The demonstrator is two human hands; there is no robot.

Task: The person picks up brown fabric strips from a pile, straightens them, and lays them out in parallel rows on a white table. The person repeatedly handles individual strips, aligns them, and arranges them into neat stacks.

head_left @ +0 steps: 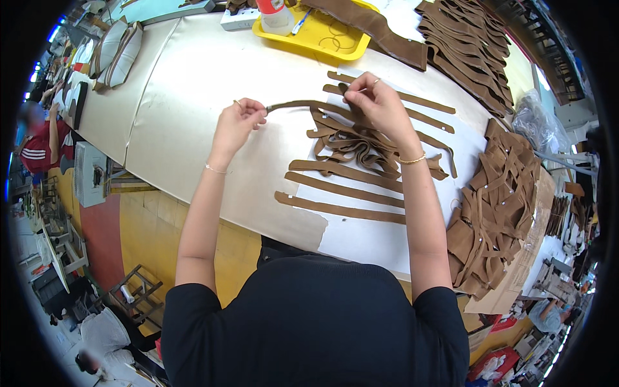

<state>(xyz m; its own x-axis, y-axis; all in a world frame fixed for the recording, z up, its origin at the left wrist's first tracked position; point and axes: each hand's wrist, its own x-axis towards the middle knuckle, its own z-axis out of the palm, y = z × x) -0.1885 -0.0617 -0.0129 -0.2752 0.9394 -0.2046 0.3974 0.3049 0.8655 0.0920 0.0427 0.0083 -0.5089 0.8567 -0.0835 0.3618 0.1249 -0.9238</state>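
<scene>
A narrow brown strap point(298, 103) is stretched between my two hands above the table. My left hand point(237, 126) pinches its left end between thumb and fingertips. Further right, my right hand point(377, 103) is closed on the strap near its other end, part of which the fingers hide. Below it lies a loose, tangled bunch of brown straps point(354, 148) on white paper. Several single straps point(348, 187) are laid out flat in rows nearer to me, and others point(429, 103) lie flat beyond my right hand.
A yellow tray point(309, 44) at the back holds a bottle point(276, 18), a pen and rubber bands. Stacked wide brown strips point(464, 51) lie back right. A heap of brown straps point(500, 206) sits on cardboard at the right, beside a clear plastic bag point(541, 119). Other people work around.
</scene>
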